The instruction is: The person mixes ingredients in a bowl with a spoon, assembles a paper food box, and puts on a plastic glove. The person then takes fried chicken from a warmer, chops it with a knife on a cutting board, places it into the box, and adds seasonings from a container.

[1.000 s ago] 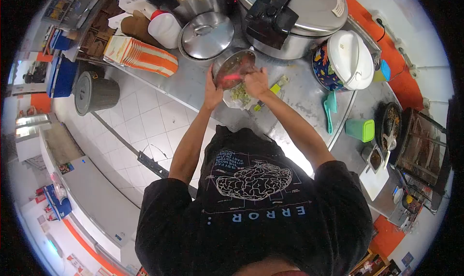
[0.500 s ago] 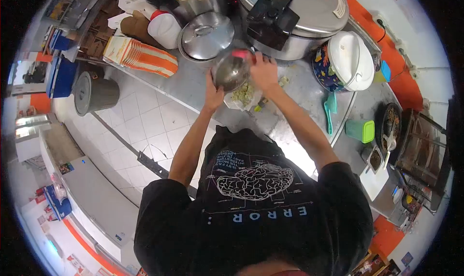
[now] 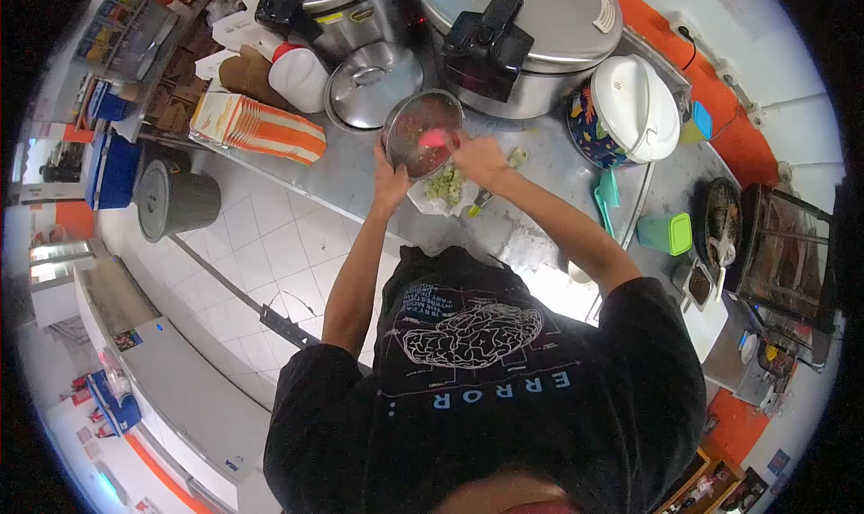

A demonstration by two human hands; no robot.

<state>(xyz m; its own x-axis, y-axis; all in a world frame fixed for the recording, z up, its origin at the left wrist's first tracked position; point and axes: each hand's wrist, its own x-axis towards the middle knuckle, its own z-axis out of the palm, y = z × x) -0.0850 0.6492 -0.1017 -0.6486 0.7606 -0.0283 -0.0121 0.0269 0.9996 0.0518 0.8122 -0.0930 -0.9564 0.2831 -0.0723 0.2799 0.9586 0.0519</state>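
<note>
1. The left hand (image 3: 391,188) grips the near-left rim of a round, shiny metal bowl (image 3: 407,118) with red residue inside.
2. The right hand (image 3: 481,161) is closed around a bright pink utensil (image 3: 435,139), its head within the bowl.
3. The bowl is held over the grey metal bench (image 3: 346,166), its mouth tilted toward the person.
4. Just on its near side, chopped pale-green food (image 3: 445,184) lies on a white wrapper (image 3: 427,202).
5. A domed silver metal lid (image 3: 373,80) sits beyond the bowl, to its left.
</note>
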